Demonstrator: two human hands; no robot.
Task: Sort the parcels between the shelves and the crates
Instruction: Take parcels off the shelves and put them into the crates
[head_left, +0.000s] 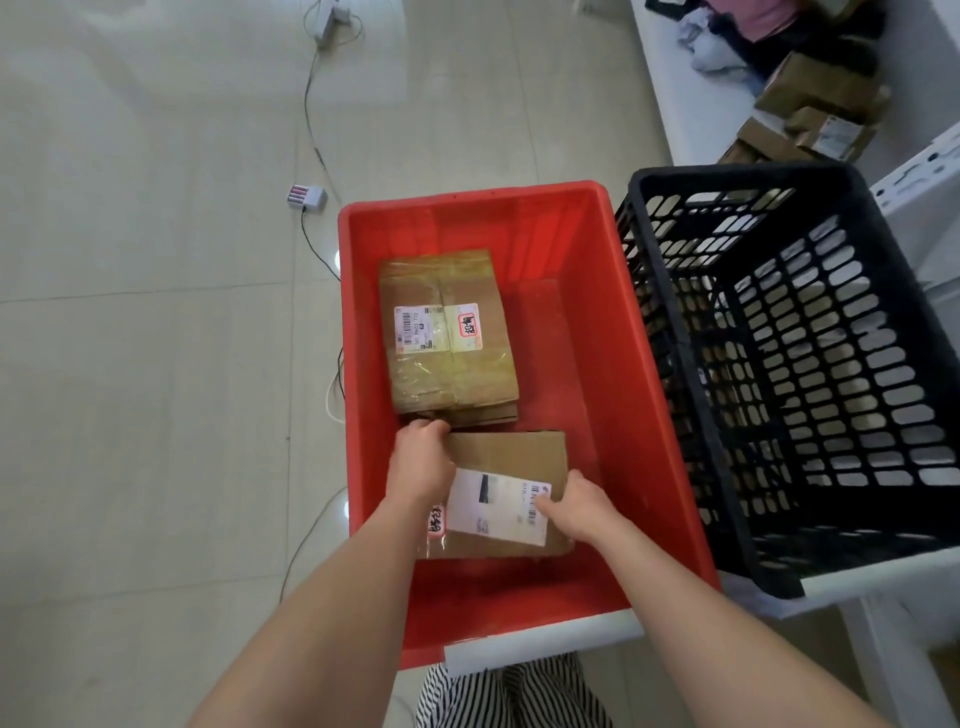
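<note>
We find the left hand (422, 460) curled over the far left corner of the near parcel (506, 493), and the right hand (574, 501) gripping its right edge. This parcel lies in the red crate (613, 332), close behind a taped parcel (449, 332). A black crate (779, 364) stands just beside, on the right.

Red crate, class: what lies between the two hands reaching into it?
In the head view, a cardboard parcel with a white label lies between the left hand and right hand, on the red crate floor.
</note>
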